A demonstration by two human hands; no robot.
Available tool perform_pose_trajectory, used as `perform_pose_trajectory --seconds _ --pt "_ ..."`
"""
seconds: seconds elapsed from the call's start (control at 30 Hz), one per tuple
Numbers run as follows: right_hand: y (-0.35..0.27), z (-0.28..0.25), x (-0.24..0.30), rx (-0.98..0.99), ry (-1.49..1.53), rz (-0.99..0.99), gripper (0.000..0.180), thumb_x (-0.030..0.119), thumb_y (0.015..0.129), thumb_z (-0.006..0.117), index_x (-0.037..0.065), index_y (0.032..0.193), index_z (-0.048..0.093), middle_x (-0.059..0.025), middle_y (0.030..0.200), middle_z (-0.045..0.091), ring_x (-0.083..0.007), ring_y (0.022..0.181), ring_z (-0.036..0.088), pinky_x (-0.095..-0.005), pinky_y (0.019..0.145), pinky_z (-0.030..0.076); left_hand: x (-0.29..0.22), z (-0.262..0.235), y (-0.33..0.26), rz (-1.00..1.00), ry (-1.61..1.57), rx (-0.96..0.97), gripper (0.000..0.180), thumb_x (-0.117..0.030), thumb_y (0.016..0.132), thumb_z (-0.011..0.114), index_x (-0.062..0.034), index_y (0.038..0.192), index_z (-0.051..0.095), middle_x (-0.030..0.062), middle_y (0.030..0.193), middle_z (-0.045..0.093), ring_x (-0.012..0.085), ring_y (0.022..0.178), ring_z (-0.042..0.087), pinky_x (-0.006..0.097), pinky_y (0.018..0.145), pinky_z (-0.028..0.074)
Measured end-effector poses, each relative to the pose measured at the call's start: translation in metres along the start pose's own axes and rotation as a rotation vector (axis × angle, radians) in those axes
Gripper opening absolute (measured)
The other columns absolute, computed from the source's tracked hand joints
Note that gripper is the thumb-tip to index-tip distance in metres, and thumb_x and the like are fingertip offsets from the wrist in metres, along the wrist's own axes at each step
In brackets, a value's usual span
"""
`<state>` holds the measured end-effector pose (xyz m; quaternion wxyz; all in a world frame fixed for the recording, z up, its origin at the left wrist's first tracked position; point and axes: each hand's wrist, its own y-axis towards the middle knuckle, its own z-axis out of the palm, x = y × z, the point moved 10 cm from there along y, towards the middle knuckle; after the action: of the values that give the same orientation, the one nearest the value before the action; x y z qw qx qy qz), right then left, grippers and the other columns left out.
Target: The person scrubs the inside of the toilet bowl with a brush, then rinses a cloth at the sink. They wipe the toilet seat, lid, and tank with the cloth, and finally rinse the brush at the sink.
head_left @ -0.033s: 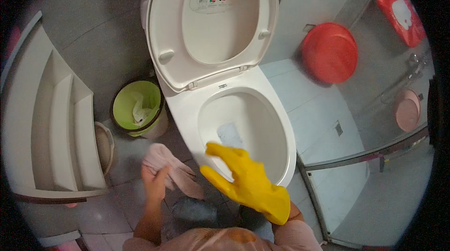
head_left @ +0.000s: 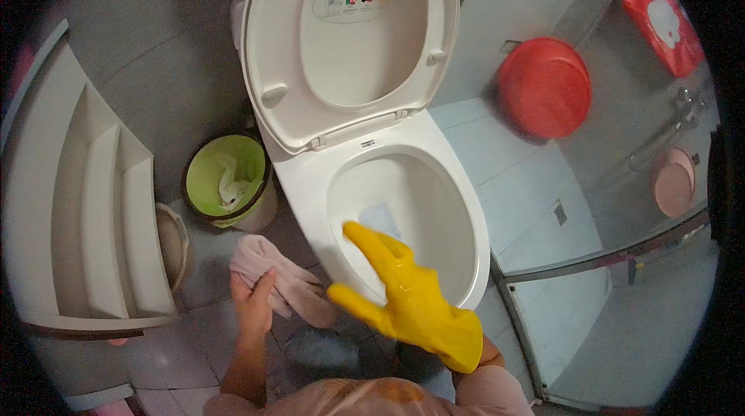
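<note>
Right hand is in a yellow glove and wide open over the front of the toilet bowl, fingers angled forward and left, thumb stuck out left with a decent gap between. Can't tell from up here if it's touching the rim. Left hand is bare and gripping a bunched pink cloth, thumb on top; the cloth pokes out ahead of that hand and droops off to its right. The left forearm comes pretty much straight forward.

As for stuff around: the bowl is under and ahead of the glove, with the seat and lid flipped up farther ahead. There's 1 pale bluish patch in the bowl just beside the gloved fingertips, too blurry to name. 1 green-lined bin stands ahead of the left hand, near the toilet. Left of that hand there's a white shelf unit with a beige bucket beside it. Red basin is well off, ahead and right of the glove.

Room-wise, the bowl opens up ahead and right of the gloved fingers, and the curved shower frame cuts across farther right. Dark floor tiles fill the space between left hand and shelf.
</note>
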<state>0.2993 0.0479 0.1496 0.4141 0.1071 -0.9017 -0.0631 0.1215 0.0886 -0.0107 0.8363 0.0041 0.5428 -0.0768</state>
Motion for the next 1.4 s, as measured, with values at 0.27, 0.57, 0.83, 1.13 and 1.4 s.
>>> perform_pose_trajectory --seconds 0.27,0.57,0.83,1.13,1.4 --pt "0.023 0.042 -0.068 -0.015 0.864 0.077 0.056 0.007 0.083 0.053 0.010 0.137 0.040 -0.0138 0.134 0.048 -0.0239 0.124 0.045 -0.0328 0.103 0.035 -0.032 0.066 -0.002 -0.098 -0.452 0.307 0.053 0.001 0.086 0.056 -0.0016 0.134 0.035 0.0149 0.130 0.047 0.0265 0.120 0.047 0.042 0.101 0.039" --pt "0.129 -0.080 -0.237 -0.220 -0.193 0.367 0.035 0.020 0.084 0.057 0.005 0.116 0.056 -0.0201 0.108 0.062 -0.0362 0.103 0.058 -0.0393 0.089 0.044 -0.007 -0.015 -0.005 -0.156 0.081 0.074 0.019 -0.002 0.089 0.053 0.0012 0.107 0.053 0.0139 0.107 0.059 0.0226 0.097 0.060 0.037 0.090 0.047" --pt "0.134 0.058 -0.144 0.181 0.113 0.556 0.029 0.023 0.088 0.047 0.012 0.113 0.057 -0.0173 0.107 0.062 -0.0356 0.098 0.061 -0.0409 0.087 0.048 -0.002 -0.029 -0.006 -0.163 0.072 -0.045 0.014 -0.004 0.089 0.054 0.0011 0.102 0.055 0.0124 0.102 0.060 0.0217 0.093 0.060 0.034 0.087 0.048" --pt "0.045 0.126 -0.075 0.573 0.161 -0.624 0.020 0.004 0.081 0.055 0.010 0.098 0.064 -0.0141 0.101 0.063 -0.0356 0.099 0.058 -0.0366 0.083 0.049 -0.010 -0.003 0.001 -0.118 0.154 0.069 0.013 -0.003 0.088 0.053 -0.0005 0.100 0.056 0.0105 0.097 0.061 0.0199 0.091 0.060 0.035 0.088 0.047" --pt "-0.137 0.056 -0.122 0.823 -0.054 -0.216 0.006 0.013 0.072 0.063 0.015 0.077 0.066 -0.0076 0.086 0.065 -0.0333 0.086 0.059 -0.0417 0.068 0.047 -0.008 0.000 0.012 -0.095 0.187 0.108 0.014 -0.002 0.087 0.051 -0.0003 0.100 0.055 0.0095 0.095 0.061 0.0191 0.089 0.060 0.033 0.086 0.047"
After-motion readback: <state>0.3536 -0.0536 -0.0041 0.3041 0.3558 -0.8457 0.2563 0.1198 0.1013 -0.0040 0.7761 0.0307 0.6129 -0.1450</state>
